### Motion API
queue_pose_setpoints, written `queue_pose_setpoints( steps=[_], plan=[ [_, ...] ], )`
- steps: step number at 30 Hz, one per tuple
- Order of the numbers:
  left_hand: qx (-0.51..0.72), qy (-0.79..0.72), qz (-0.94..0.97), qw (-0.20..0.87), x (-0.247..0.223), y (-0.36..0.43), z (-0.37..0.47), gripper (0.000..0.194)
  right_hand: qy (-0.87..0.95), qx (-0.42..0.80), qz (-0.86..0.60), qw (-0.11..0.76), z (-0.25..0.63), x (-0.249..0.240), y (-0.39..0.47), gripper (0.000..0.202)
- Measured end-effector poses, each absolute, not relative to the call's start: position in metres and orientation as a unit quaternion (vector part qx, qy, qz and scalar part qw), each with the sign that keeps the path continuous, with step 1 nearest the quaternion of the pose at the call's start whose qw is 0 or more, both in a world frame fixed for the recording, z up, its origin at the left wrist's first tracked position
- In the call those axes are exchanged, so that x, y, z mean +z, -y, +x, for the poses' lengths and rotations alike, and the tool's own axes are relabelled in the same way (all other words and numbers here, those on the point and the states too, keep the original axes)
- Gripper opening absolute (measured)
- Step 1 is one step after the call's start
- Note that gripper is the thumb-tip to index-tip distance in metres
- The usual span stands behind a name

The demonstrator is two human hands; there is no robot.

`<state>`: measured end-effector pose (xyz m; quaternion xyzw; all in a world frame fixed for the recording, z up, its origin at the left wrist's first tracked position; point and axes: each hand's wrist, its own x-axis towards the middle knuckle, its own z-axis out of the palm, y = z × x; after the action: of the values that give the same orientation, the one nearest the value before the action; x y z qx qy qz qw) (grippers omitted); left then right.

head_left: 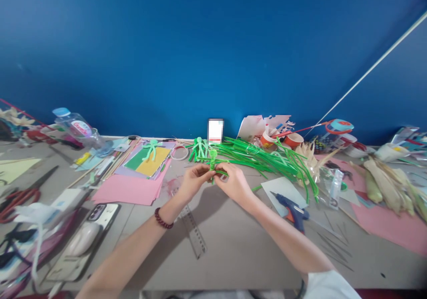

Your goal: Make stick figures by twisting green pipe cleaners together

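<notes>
Between my two hands, over the middle of the table, is a small figure of twisted green pipe cleaner (212,155). My left hand (197,178) pinches its lower part from the left, a beaded bracelet on the wrist. From the right, my right hand (233,181) grips a green strand of it between thumb and fingers. Just behind stand light green pipe cleaner figures (199,148). Many loose green pipe cleaners (263,156) spread to the right. Another pale green figure (151,149) lies on coloured sheets at the left. My fingertips partly hide the held figure's lower end.
A ruler (194,232) lies below my left hand. Right of my right arm is a blue glue gun (292,210) on white paper. Pink paper (128,188), a phone (103,212), scissors (25,197) and a plastic bottle (71,123) are left; corn husks (383,185) lie far right.
</notes>
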<state>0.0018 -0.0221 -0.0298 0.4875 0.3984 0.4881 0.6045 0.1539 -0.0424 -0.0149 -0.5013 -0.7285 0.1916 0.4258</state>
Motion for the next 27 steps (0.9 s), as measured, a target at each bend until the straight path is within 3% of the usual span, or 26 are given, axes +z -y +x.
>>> queue_pose_setpoints(
  steps=[12, 16, 22, 27],
  plan=[
    [0.471, -0.422, 0.474, 0.613, -0.034, 0.026, 0.003, 0.021, 0.681, 0.281, -0.500, 0.456, 0.149, -0.028, 0.039, 0.012],
    [0.462, -0.424, 0.486, 0.608, -0.030, 0.024, 0.001, 0.027, 0.641, 0.397, -0.488, 0.440, 0.153, -0.027, 0.033, 0.015],
    [0.405, -0.405, 0.544, 0.613, -0.026, 0.014, -0.010, 0.033, 0.487, 0.673, -0.417, 0.369, 0.166, -0.014, 0.026, 0.022],
    [0.406, -0.395, 0.545, 0.618, -0.025, 0.011, -0.013, 0.026, 0.438, 0.732, -0.376, 0.362, 0.170, -0.012, 0.025, 0.026]
  ],
)
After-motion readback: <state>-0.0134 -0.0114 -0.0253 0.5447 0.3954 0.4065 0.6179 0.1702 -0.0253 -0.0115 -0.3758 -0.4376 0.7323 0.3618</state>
